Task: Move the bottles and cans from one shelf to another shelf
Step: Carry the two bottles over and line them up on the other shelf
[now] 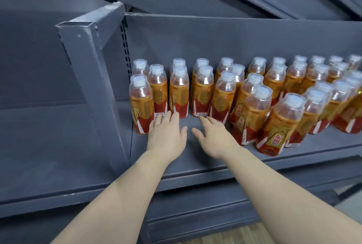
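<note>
Several orange drink bottles with red and gold labels and clear cap covers stand in rows on a dark grey shelf [195, 162]. My left hand [166, 133] lies flat and open over the shelf, its fingertips at the base of a front bottle [178, 91]. My right hand [212, 136] is open too, fingers straight, its tips near the base of another front bottle [203, 91]. Neither hand holds anything.
A grey upright post [94, 79] divides this shelf from a bare shelf bay [49, 145] on the left. More bottles [282, 124] crowd the right side near the shelf's front edge. Another shelf overhangs above. Wood floor [235, 236] shows below.
</note>
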